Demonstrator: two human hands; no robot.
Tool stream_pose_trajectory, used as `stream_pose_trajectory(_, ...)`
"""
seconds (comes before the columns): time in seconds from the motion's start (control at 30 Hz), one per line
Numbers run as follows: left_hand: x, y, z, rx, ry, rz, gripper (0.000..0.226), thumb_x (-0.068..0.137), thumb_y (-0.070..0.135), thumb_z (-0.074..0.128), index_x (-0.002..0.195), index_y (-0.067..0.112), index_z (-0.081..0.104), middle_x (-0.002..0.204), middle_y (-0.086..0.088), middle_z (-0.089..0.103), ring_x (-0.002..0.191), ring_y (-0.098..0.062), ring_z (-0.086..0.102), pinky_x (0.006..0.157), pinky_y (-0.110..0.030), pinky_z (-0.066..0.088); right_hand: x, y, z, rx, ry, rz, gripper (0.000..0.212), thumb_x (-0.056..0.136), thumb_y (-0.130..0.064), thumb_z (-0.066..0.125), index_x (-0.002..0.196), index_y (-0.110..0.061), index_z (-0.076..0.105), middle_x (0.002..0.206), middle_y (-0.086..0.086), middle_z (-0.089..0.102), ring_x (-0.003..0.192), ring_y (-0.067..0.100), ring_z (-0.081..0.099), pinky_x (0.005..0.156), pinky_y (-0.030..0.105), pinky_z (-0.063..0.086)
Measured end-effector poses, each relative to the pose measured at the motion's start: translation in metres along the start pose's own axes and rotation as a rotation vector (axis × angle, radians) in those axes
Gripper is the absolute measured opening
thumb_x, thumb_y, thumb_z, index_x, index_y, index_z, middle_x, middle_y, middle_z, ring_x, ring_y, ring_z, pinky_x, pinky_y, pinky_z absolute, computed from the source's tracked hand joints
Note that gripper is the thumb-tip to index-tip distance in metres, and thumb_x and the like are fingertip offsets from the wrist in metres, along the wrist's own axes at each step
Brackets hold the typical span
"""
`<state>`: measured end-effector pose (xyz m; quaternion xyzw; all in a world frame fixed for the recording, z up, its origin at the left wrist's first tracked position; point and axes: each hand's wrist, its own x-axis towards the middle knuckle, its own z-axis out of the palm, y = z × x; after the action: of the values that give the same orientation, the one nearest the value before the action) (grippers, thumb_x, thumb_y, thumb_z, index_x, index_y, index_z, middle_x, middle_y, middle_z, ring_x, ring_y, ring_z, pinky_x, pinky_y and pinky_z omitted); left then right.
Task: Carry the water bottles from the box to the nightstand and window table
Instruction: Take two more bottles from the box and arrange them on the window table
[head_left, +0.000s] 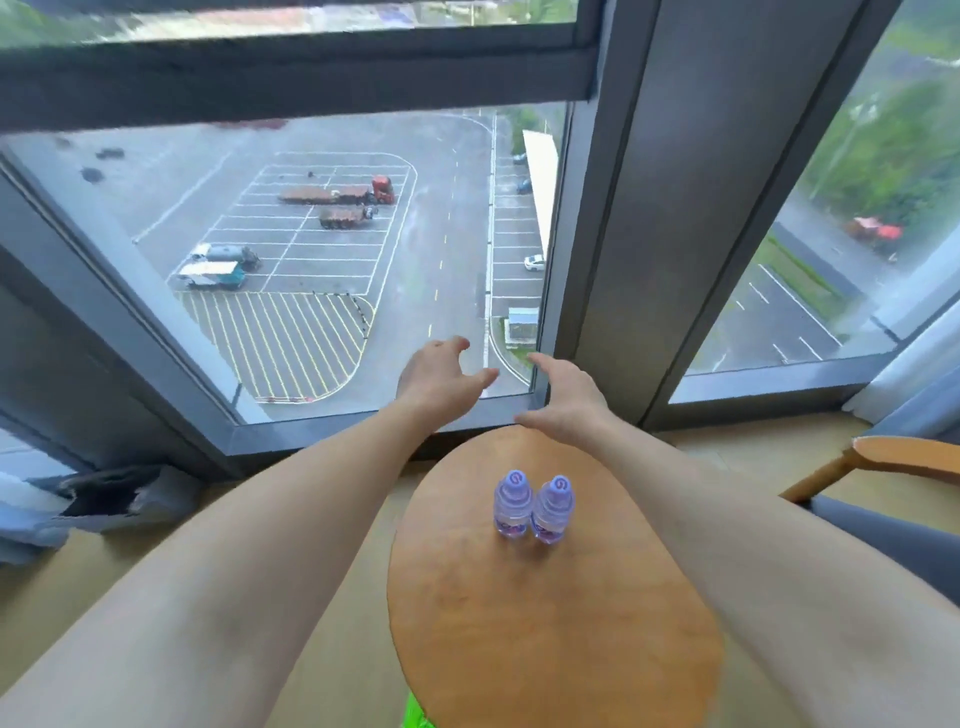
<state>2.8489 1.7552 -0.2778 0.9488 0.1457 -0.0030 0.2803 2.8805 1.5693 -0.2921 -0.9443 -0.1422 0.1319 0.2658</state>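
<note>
Two water bottles (534, 508) stand upright on the round wooden tabletop (550, 623) in the lower centre of the frame. They are side by side, touching or very nearly so, caps up, on the tabletop's far half.

Both arms reach forward past the bottles toward the window (322, 249) that fills the upper half of the frame. The left hand (439, 376) is at centre frame, in front of the glass, its fingers (457, 344) spread and lightly curved, holding nothing. The right hand (563, 397) is just right of it, over the far edge of the tabletop, fingers extended and relaxed, thumb out to the left, also holding nothing. Neither hand touches the bottles; both are well apart from them.

A wooden chair arm (883, 457) with grey upholstery sits at the right edge. Crumpled grey fabric (114, 499) lies on the floor at lower left, below the window frame.
</note>
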Motion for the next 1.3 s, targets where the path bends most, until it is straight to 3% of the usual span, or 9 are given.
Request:
stream_pose_trajectory(0.27,-0.084,-0.026,-0.072,0.127,0.239,-0.146,0.077,0.089,0.063,0.063,0.154,0.028,0.040,0.155,-0.005,0.046,0.141,-0.029,0.044,0.111,-0.053,0.042,-0.021,-0.096,-0.005,-0.105,-0.058,-0.389,0.094,0.079,-0.038,0.083,0.157,-0.030,0.031,0.158,0.002,0.042,0.143,0.028,0.040,0.115,0.041,0.037)
stream_pose_trajectory(0.43,-0.156,-0.062,-0.136,0.186,0.441,-0.286,0.077,0.088,0.064,0.065,0.153,0.031,0.040,0.156,-0.001,0.045,0.142,-0.027,0.042,0.112,-0.052,0.039,-0.053,-0.178,0.010,-0.134,-0.121,-0.619,0.095,0.080,-0.038,0.082,0.158,-0.030,0.029,0.159,0.004,0.039,0.147,0.030,0.033,0.118,0.045,0.032)
stream_pose_trajectory(0.63,-0.276,-0.115,-0.208,0.317,0.574,-0.523,0.077,0.089,0.061,0.063,0.154,0.029,0.038,0.159,-0.003,0.039,0.147,-0.027,0.032,0.117,-0.051,0.033,-0.130,-0.291,0.053,-0.097,-0.177,-0.880,0.096,0.081,-0.038,0.082,0.158,-0.034,0.026,0.161,0.002,0.035,0.146,0.027,0.033,0.115,0.044,0.034)
stream_pose_trajectory(0.97,-0.569,-0.206,-0.241,0.385,0.690,-0.967,0.069,0.088,0.058,0.064,0.148,0.031,0.043,0.154,-0.004,0.041,0.141,-0.030,0.037,0.111,-0.049,0.038,-0.371,-0.428,0.164,-0.115,-0.386,-1.302,0.088,0.080,-0.042,0.078,0.154,-0.030,0.031,0.154,0.003,0.041,0.138,0.029,0.040,0.108,0.046,0.042)
stream_pose_trajectory(1.1,-0.709,-0.234,-0.238,0.371,0.684,-1.155,0.072,0.087,0.059,0.062,0.150,0.032,0.040,0.158,-0.004,0.037,0.146,-0.029,0.031,0.115,-0.050,0.033,-0.491,-0.460,0.213,-0.138,-0.517,-1.418,0.094,0.081,-0.039,0.077,0.158,-0.031,0.024,0.158,0.002,0.036,0.141,0.029,0.035,0.112,0.045,0.038)
stream_pose_trajectory(1.3,-0.904,-0.246,-0.224,0.263,0.801,-1.379,0.072,0.088,0.051,0.064,0.152,0.031,0.039,0.161,-0.004,0.033,0.148,-0.029,0.027,0.117,-0.050,0.032,-0.670,-0.488,0.277,-0.179,-0.643,-1.610,0.089,0.082,-0.039,0.076,0.156,-0.029,0.027,0.151,0.004,0.041,0.136,0.031,0.040,0.109,0.045,0.040)
